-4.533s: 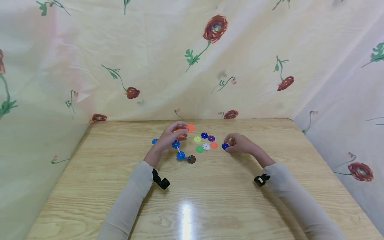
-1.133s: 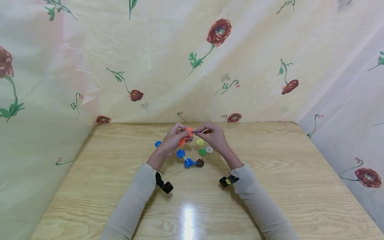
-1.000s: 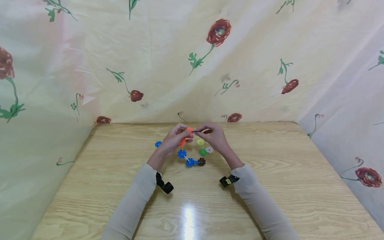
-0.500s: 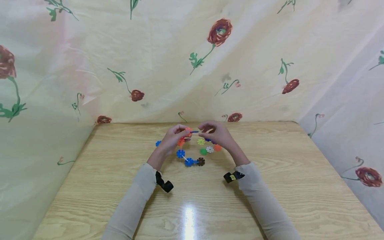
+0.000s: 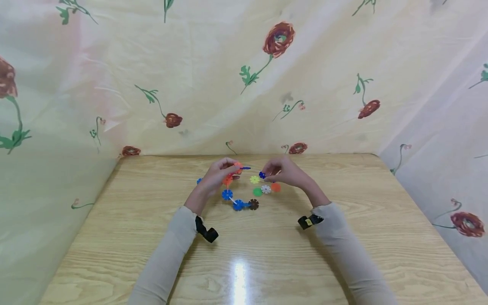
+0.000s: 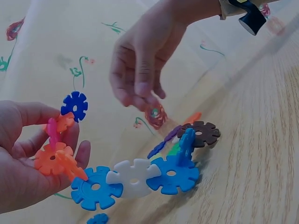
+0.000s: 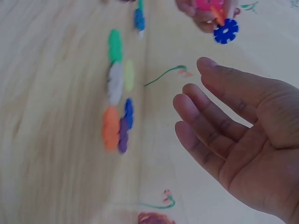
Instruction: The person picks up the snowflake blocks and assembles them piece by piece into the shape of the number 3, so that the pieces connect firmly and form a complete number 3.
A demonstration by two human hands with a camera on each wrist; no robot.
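My left hand [image 5: 217,176] pinches the upper end of a chain of notched snowflake discs. In the left wrist view the chain runs from a dark blue disc [image 6: 74,107] through orange and pink ones to a blue disc [image 6: 96,187], a white disc [image 6: 134,178], more blue and a brown disc [image 6: 200,134]. The dark blue disc sticks out past the left fingertips, slotted onto an orange one. My right hand [image 5: 287,171] holds nothing, its fingers loosely bent, above the loose discs. In the right wrist view its fingertips [image 7: 186,106] are apart from every disc.
Loose discs lie on the wooden table [image 5: 244,237] under my right hand: yellow [image 5: 254,180], green [image 5: 257,192], white [image 5: 265,189], orange [image 5: 275,187], dark blue [image 5: 262,174] and purple [image 7: 123,135]. Another blue disc [image 5: 199,181] lies left of my left hand. Flowered cloth [image 5: 190,84] hangs behind.
My right hand brought a dark blue disc from the right to the chain's orange end, let it go there, and drew back right over the loose discs. My left hand kept its hold.
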